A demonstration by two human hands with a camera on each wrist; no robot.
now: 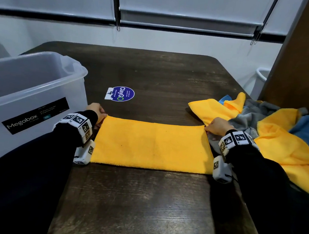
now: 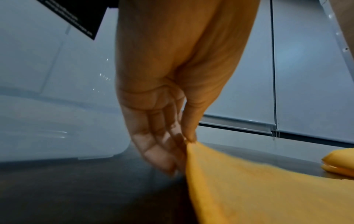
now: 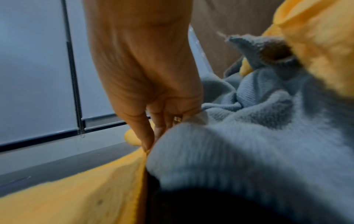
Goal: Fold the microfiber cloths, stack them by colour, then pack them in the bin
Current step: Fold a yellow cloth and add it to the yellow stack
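A yellow cloth (image 1: 151,146) lies flat as a wide rectangle on the dark table (image 1: 143,199), folded once with its fold near me. My left hand (image 1: 96,112) pinches its far left corner (image 2: 191,144) between thumb and fingers. My right hand (image 1: 216,125) pinches the far right corner (image 3: 146,150). A clear plastic bin (image 1: 27,95) labelled Megabox stands at the left, with nothing seen inside. A loose heap of yellow, grey and blue cloths (image 1: 271,124) lies at the right, touching the flat cloth's right end.
A round blue sticker (image 1: 121,94) is stuck on the table behind the cloth. A grey cloth (image 3: 249,144) bulges right beside my right hand. A brown panel (image 1: 302,63) rises at the far right, with a white bucket (image 1: 260,79) beside it.
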